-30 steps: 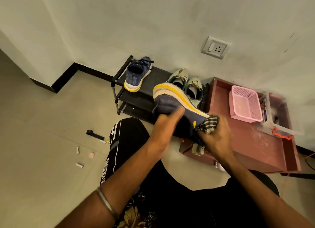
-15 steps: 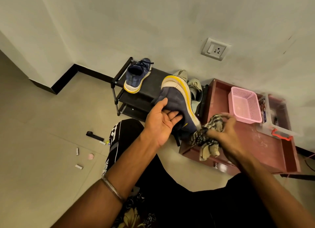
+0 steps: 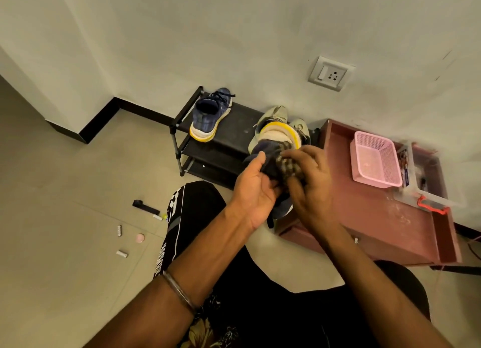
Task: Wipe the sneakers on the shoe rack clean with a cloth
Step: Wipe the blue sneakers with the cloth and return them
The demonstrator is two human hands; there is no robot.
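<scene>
The left hand cups a navy sneaker from below, fingers curled around its dark upper, and holds it in the air in front of the black shoe rack. The yellow-and-white sole points up and away. The right hand presses a checked cloth against the shoe's side, fingers bent over the fabric; how much of the cloth is bunched under the palm is hard to tell. The matching navy sneaker sits on the rack's top shelf at the left, and a beige pair stands behind the held shoe. A pink basket rests on the reddish worktop to the right.
</scene>
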